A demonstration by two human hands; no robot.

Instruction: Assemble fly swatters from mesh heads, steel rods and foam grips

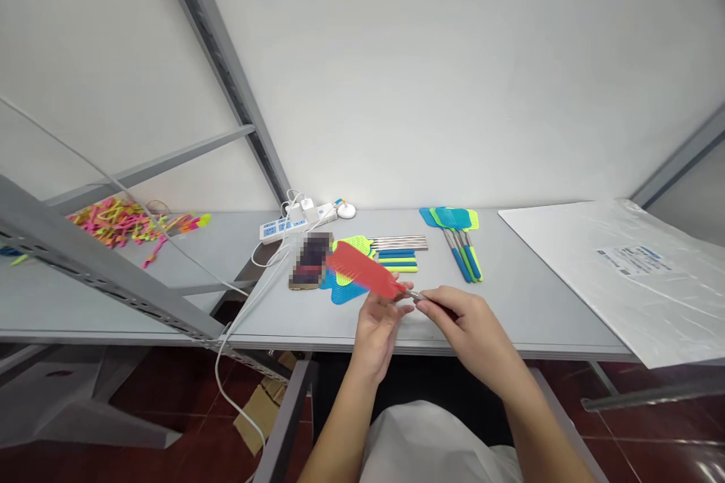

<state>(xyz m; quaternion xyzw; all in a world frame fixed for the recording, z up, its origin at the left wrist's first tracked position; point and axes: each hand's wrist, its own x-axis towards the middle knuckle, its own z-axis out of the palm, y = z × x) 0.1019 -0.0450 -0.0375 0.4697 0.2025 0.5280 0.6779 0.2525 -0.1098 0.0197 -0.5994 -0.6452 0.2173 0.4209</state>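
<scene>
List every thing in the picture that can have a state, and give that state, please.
Red swatter head: held up over the table edge, tilted.
Left hand: fingers grip the red head's lower end.
Right hand: fingers pinch a thin metal rod at the head's base.
Finished swatters: lying flat, bunched.
Power strip: plugs inserted.
Phone: lying flat.

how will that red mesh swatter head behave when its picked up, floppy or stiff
The red plastic mesh swatter head is thin and perforated, so it is probably light and bendy. It juts out flat from the left hand, so it likely holds its shape. Flat-sided, it should not roll.
</scene>
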